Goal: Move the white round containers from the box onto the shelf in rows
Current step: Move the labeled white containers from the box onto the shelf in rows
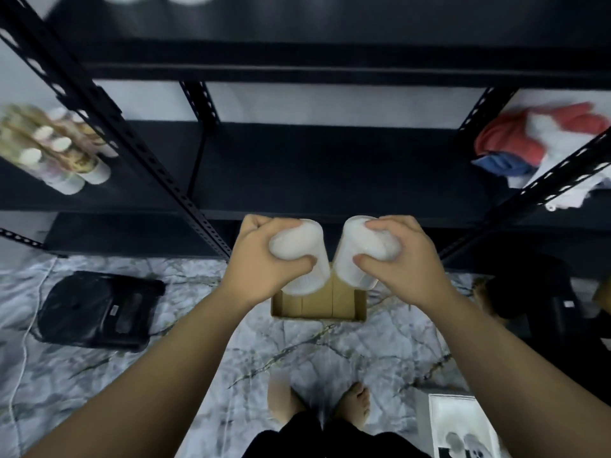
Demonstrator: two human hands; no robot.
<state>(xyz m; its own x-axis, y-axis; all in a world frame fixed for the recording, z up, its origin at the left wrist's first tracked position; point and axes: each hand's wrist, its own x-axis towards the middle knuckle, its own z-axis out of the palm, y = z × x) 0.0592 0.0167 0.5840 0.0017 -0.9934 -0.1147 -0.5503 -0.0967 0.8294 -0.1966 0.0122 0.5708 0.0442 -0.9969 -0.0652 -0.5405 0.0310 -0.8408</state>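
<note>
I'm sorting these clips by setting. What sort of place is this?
Probably a home storeroom. Black metal shelving holds bottles and folded clothes, and a cardboard box sits on a marble-patterned floor.

Floor [330, 358]: marbled grey and white surface.
Cardboard box [319, 305]: open, on the floor, just in front of the shelf.
Black flat device [99, 312]: on the floor, left of the box.
Shelf [330, 173]: black metal; its board behind the box is bare; white-capped bottles [56, 153] far left, red cloth [542, 137] far right.
</note>
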